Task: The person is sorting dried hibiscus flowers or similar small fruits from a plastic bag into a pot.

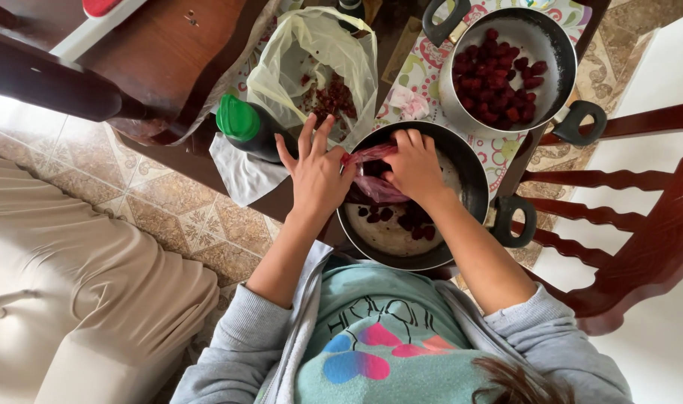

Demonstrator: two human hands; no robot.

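The pink bag sits over the near pot, pinched in my right hand. My left hand touches its edge, fingers spread. Dark fruit lies beneath; another pot stands beyond.

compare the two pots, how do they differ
The far pot holds a heap of red berries; the near pot holds only a few dark ones. Both hands, left hand and right hand, work a reddish bag over the near pot; nothing touches the far pot. Both are round metal pots with black handles.
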